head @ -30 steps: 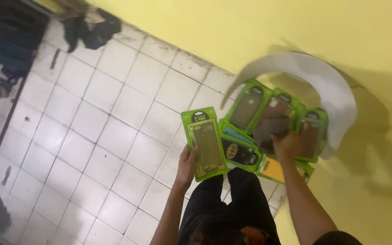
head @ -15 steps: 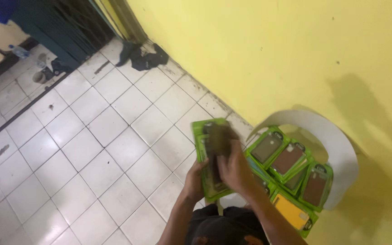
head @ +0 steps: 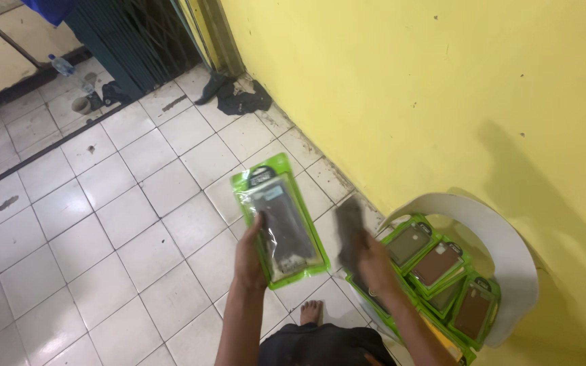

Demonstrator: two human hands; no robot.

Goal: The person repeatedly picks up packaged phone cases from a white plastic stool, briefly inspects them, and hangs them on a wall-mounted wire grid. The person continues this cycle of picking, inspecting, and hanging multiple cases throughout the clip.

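Observation:
My left hand [head: 251,256] holds a green blister package [head: 280,218] with a clear window, tilted over the white floor tiles. My right hand [head: 372,261] holds a dark phone case [head: 349,227], blurred, just right of the package and apart from it. Behind my right hand a white plastic chair [head: 510,244] carries several green packages [head: 435,264] with brown and grey cases inside. My bare foot [head: 311,312] shows on the tiles below.
A yellow wall [head: 408,88] runs along the right. A dark cloth [head: 242,98] lies by the wall's base near a green metal gate [head: 137,41]. A plastic bottle [head: 62,66] and a small cup [head: 81,105] sit at the upper left.
The dark case has come out of the green package: my right hand moved it away to the right, while my left hand kept the package. The camera also tilted.

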